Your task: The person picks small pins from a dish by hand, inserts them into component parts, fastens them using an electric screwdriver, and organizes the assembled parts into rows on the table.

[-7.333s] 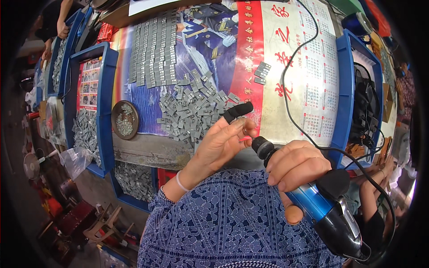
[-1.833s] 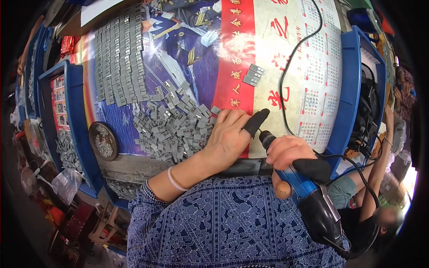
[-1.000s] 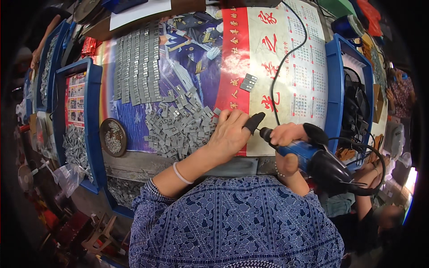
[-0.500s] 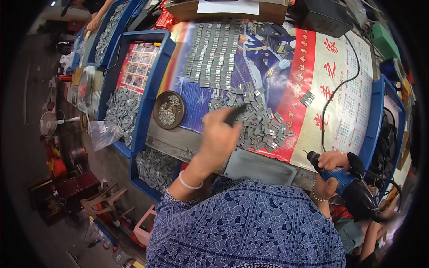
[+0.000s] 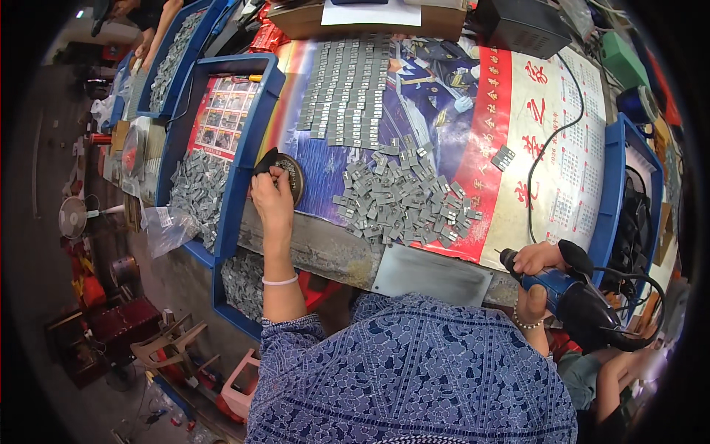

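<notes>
My left hand (image 5: 274, 200) reaches over a round brown dish (image 5: 299, 181) of small silvery metal pieces and covers most of it. A black cover sits on one of its digits; the others are bent together, and anything between them is too small to make out. My right hand (image 5: 538, 266) grips a blue and black corded electric screwdriver (image 5: 555, 288), its thin bit pointing up and left. That hand also wears a black finger cover. A loose pile of small grey rectangular parts (image 5: 407, 196) lies between my hands, with neat rows of similar parts (image 5: 344, 89) behind it.
Blue bins (image 5: 248, 140) on the left hold grey parts and a printed sheet. A grey metal plate (image 5: 433, 274) lies at the table's front edge. A black cable (image 5: 531, 177) crosses the poster. Another blue bin (image 5: 612, 185) stands right. Another person's arm (image 5: 159, 29) is far left.
My left hand has moved left from above the pile of grey parts to the round dish. My right hand still holds the screwdriver in nearly the same place.
</notes>
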`<state>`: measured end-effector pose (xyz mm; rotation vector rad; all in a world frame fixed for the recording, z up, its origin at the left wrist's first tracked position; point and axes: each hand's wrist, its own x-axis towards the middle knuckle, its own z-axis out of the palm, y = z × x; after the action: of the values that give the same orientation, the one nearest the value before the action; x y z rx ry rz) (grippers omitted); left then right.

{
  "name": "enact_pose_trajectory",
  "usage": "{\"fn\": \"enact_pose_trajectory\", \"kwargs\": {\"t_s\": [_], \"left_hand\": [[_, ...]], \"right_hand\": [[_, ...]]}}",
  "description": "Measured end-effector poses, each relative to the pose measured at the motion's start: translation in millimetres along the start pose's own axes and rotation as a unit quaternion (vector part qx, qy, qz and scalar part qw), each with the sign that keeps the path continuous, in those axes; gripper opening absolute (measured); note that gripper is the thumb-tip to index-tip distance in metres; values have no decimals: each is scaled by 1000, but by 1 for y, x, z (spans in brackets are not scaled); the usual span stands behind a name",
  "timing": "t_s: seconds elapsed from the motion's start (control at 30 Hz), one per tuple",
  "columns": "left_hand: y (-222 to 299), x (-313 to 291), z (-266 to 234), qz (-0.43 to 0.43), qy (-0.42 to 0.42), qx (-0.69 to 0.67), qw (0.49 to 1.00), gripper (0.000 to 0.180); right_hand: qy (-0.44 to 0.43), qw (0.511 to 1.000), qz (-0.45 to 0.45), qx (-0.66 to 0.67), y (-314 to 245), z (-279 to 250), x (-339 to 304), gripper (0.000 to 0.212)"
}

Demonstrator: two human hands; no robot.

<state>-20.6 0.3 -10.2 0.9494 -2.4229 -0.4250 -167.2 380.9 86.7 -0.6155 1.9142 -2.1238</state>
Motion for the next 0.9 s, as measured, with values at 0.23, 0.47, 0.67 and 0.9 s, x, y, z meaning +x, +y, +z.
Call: {"fn": "enact_pose_trajectory", "kwargs": {"t_s": [0.23, 0.47, 0.67, 0.9], "left_hand": [[-4, 2, 3, 43, -16, 53, 998, 13], [-6, -2, 2, 36, 5, 30, 999, 11], [-1, 3, -8, -129, 47, -270, 953, 5], [-2, 5, -20, -151, 73, -379, 910, 5]], "right_hand": [[-15, 1000, -11, -5, 6, -1, 2, 42], [-6, 1000, 22, 12, 8, -2, -3, 41], [-19, 998, 53, 6, 9, -3, -3, 40], [-31, 997, 76, 5, 10, -1, -3, 41]]}}
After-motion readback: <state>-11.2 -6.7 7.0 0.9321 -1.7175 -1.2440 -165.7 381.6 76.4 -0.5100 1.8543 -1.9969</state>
